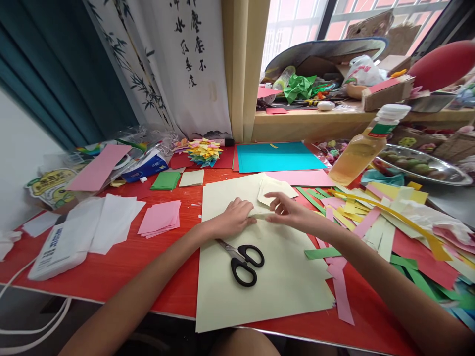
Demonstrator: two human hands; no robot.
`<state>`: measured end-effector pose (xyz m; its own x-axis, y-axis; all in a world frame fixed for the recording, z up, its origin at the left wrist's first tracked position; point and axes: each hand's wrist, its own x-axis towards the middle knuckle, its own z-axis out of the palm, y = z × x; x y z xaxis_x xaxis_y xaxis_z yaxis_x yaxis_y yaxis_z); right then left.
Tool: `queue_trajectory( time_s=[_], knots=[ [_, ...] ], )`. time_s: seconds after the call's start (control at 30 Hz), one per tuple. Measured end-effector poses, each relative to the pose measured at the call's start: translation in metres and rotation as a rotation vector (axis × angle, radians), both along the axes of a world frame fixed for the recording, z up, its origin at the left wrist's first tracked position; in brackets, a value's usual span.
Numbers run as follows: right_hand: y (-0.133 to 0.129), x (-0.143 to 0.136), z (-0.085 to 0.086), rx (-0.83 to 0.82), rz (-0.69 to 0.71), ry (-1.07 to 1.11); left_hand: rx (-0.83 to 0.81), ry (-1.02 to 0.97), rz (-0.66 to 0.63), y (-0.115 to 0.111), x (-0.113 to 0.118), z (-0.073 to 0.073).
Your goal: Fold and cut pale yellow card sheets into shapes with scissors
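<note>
- Pale paper piece: between the two hands, beyond the scissors and slightly to their right; long axis runs crosswise, from left hand to right hand. Neither hand is clearly nearer; each is at one end.
- Left hand: just beyond the scissors; fingers bent and close together, appearing to pinch the piece's left end.
- Right hand: beyond and right of the scissors; loosely open, fingers curved and spread, thumb at the piece's right end. Firm hold cannot be confirmed.
- Large pale sheets: directly under the scissors.
- Small pale squares: beyond the scissors, partly behind the right hand.
- Pink squares: left of the scissors; green squares farther off, same side.
- Blue sheets: well beyond the scissors, with the paper ball to their left.
- Coloured strips: right of the scissors, heaped loosely; the bottle stands tilted in view beyond them.
</note>
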<state>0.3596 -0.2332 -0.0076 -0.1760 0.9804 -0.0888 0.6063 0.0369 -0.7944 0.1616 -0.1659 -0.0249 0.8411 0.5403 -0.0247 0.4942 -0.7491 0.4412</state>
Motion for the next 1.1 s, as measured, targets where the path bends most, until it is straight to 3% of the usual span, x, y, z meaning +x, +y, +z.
queue_trajectory(
  time_s=[0.13,0.27,0.33,0.47,0.63,0.8,1.1],
  knots=[
    [0.011,0.015,-0.005,0.174,-0.337,0.004,-0.22,-0.161,0.198,0.008,-0.005,-0.001],
    [0.02,0.037,-0.01,0.175,-0.503,-0.011,-0.393,-0.268,0.299,0.02,0.002,0.006],
    [0.022,0.044,-0.013,0.187,-0.522,-0.058,-0.376,-0.22,0.271,0.029,0.017,0.014],
    [0.026,0.047,-0.022,0.271,-0.509,-0.175,-0.191,-0.093,0.265,0.048,0.064,0.023],
    [0.031,0.043,-0.035,0.252,-0.437,-0.211,-0.131,-0.014,0.374,0.058,0.107,0.005],
    [0.034,0.042,-0.041,0.192,-0.408,-0.045,-0.081,-0.09,0.347,0.054,0.111,-0.015],
    [0.034,0.046,-0.039,0.086,-0.427,0.305,-0.123,-0.37,0.161,0.05,0.098,-0.025]
  ],
)
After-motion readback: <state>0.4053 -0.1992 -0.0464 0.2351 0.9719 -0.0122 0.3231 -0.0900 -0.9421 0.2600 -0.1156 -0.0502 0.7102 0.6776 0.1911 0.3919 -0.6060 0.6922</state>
